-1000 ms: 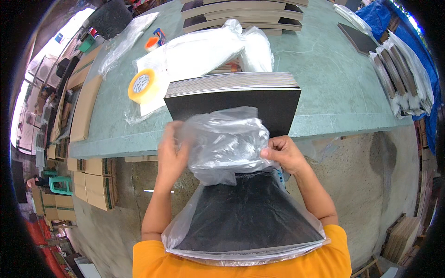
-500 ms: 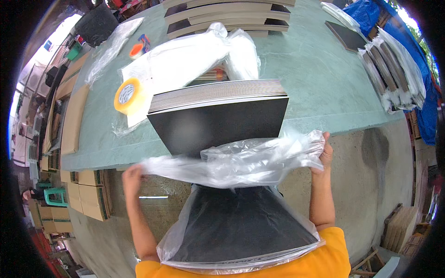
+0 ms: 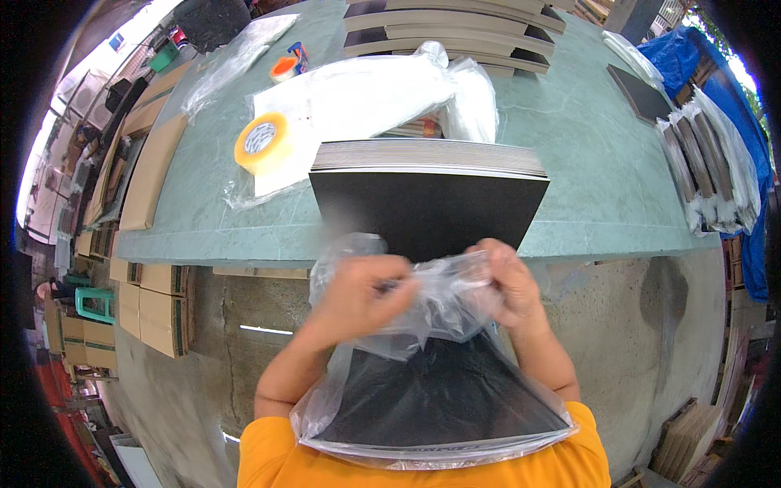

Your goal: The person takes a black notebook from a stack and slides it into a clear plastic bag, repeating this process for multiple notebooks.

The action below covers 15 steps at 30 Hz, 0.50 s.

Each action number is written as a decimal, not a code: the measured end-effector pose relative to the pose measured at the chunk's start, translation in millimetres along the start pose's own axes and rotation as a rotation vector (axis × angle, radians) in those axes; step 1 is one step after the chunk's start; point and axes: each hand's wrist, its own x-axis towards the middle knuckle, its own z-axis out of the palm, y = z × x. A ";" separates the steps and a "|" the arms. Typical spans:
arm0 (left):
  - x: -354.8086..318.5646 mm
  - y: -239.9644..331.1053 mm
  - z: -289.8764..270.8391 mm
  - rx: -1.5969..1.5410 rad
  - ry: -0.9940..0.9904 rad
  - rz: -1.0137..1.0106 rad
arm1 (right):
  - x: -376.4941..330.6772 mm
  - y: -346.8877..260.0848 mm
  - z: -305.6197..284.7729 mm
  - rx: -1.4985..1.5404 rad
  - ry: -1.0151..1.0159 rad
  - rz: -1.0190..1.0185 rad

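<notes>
A clear plastic bag point(image 3: 455, 305) covers a stack of black sheets point(image 3: 439, 390) held against my body. Its loose far end is bunched between my two hands. My left hand point(image 3: 362, 297), smeared a little by motion, closes on the gathered film at the left. On the right, my right hand point(image 3: 508, 285) pinches the other side of the same end. Just beyond them, at the table's near edge, stands a thick stack of black boards point(image 3: 431, 199) with pale edges. To its left a roll of clear yellowish tape point(image 3: 262, 142) lies on white plastic bags point(image 3: 350, 102).
The green table point(image 3: 569, 122) spans the view ahead. Black-and-grey board stacks point(image 3: 455, 28) stand at its far side. Bagged black boards point(image 3: 708, 163) lie at the right edge, near a blue tarp point(image 3: 744, 114). Cardboard boxes point(image 3: 159, 313) sit on the floor at left.
My hands, spread wide with the bag's end stretched between them, have come together over the middle and bunched the film. The view has shifted slightly, moving the table things to the right.
</notes>
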 end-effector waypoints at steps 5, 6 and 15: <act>-25.1 -44.4 -58.0 0.304 0.579 -0.296 | -24.7 -15.9 -19.2 -0.322 0.081 0.007; -18.2 -22.4 -49.7 0.325 0.747 -0.185 | -22.0 -10.3 -14.5 -0.403 0.118 0.069; 3.9 30.1 24.1 -0.379 -0.014 -0.081 | 0.4 -33.5 50.7 -1.167 -0.092 -0.498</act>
